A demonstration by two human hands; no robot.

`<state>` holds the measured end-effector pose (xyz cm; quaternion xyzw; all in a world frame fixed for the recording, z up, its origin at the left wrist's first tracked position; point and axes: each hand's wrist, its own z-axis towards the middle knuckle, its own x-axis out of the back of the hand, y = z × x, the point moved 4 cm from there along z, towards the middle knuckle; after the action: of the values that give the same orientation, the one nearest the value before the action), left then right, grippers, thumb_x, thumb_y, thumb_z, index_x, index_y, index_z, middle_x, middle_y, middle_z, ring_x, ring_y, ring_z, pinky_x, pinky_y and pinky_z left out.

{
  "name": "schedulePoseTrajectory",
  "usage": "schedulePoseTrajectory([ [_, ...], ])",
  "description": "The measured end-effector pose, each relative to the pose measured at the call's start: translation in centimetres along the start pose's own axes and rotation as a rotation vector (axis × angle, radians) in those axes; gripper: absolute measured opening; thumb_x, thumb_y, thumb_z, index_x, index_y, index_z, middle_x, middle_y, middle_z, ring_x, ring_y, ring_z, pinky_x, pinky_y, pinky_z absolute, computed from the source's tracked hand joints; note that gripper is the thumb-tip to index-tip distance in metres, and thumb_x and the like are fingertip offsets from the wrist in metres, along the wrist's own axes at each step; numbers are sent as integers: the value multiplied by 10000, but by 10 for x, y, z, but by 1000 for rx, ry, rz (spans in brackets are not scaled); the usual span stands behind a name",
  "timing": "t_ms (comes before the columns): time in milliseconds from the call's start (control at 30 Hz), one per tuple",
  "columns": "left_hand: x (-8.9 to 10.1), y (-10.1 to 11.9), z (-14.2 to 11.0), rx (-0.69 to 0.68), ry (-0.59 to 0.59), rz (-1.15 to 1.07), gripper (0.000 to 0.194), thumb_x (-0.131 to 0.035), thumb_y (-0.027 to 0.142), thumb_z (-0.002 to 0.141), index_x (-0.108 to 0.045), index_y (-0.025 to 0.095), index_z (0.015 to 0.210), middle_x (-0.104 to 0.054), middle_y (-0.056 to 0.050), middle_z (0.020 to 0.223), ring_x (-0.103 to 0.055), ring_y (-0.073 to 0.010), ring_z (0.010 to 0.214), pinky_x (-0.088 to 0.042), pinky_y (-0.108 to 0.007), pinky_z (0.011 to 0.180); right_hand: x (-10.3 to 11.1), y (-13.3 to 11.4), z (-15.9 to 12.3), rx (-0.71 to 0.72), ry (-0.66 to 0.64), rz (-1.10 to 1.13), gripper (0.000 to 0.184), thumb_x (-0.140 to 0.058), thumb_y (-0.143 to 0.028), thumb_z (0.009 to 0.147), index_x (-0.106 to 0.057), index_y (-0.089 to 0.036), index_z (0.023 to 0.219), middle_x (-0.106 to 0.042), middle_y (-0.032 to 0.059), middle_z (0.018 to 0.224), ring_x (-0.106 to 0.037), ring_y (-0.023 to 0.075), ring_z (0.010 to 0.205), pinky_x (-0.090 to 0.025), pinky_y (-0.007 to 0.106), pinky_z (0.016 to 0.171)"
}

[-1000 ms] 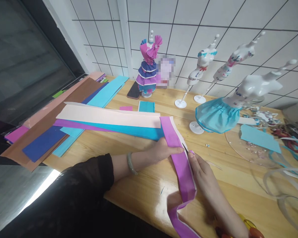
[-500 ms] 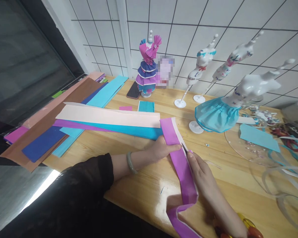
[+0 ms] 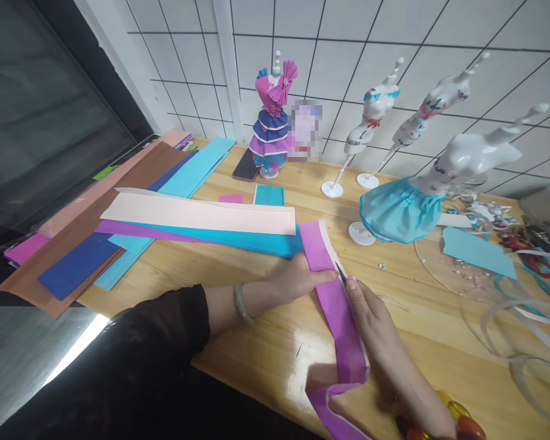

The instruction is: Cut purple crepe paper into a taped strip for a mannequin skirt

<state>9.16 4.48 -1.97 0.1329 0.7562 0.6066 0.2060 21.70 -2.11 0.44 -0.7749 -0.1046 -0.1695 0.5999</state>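
A long purple strip [image 3: 332,305] of crepe-like paper or cloth, with a white band along its right edge, hangs down towards the table's front edge. My left hand [image 3: 305,276] is closed on its upper part, thumb lying across the purple face. From my right hand [image 3: 366,305] the dark pointed blades of scissors [image 3: 340,270] stick out at the white edge. The handles are hidden inside that hand. Just beyond my left hand lie a pale pink strip [image 3: 201,212] and a teal strip [image 3: 256,240].
Brown sheets [image 3: 140,174] and a light blue strip [image 3: 201,165] lie at the left. Along the tiled wall stand a dressed mannequin [image 3: 270,134], a phone [image 3: 246,165] and several white mannequins, one wearing a blue skirt [image 3: 401,211]. Clear ribbon loops [image 3: 538,379] and trinkets [image 3: 486,217] lie right.
The purple strip's top end has shifted slightly right and down in view. Both hands keep their hold, and the blades stay at the white edge.
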Motion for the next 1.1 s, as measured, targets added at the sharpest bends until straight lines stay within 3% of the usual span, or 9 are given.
schedulePoseTrajectory([
  [433,1,3,-1,26,31,23,235,-655,260,709,-631,132,905,-662,-66,923,-595,-179,835,-473,-296,741,1,0,1,-24,3,-41,454,-395,-583,838,-599,-182,892,-646,50,773,-567,213,739,-452,293,638],
  [667,4,2,5,14,91,-117,182,-653,242,709,-593,132,842,-640,-41,838,-580,-154,773,-469,-281,714,1,1,1,-8,-11,-49,460,-394,-585,840,-602,-176,873,-639,46,761,-557,201,696,-444,295,633],
  [900,6,5,5,-12,88,-101,197,-668,273,695,-582,132,802,-620,-21,784,-561,-139,729,-460,-277,694,0,1,0,11,5,-37,446,-395,-569,849,-607,-178,886,-632,44,773,-555,200,721,-449,294,658],
  [1100,7,6,5,-52,93,-99,242,-662,291,709,-599,135,883,-640,-33,867,-578,-154,803,-459,-280,738,0,2,0,3,-3,-23,445,-399,-576,845,-605,-184,893,-650,45,804,-576,210,770,-454,292,679],
])
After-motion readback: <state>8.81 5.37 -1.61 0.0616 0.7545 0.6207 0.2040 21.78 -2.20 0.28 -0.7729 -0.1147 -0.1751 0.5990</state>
